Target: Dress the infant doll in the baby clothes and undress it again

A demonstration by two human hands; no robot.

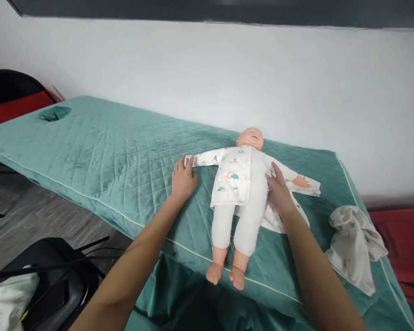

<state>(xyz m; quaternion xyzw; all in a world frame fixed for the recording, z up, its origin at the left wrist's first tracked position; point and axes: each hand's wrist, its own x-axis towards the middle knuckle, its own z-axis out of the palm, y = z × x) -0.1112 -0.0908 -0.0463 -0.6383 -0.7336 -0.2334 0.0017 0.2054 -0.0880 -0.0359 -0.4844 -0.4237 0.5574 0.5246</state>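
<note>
A baby doll with a white padded body lies on its back, feet toward me. A white printed baby shirt covers one half of its chest, with one sleeve over the arm on my left. My left hand has its fingers closed around that sleeve's cuff; the doll's hand there is hidden. My right hand rests against the doll's other side, thumb and fingers apart. The shirt's other half lies spread under the doll, and its second sleeve lies beneath the bare doll hand.
A green quilted cover lies over the bed, which has a hole at its far left. A crumpled printed cloth lies to the right. Chairs stand at the left, including a black one. A white wall runs behind.
</note>
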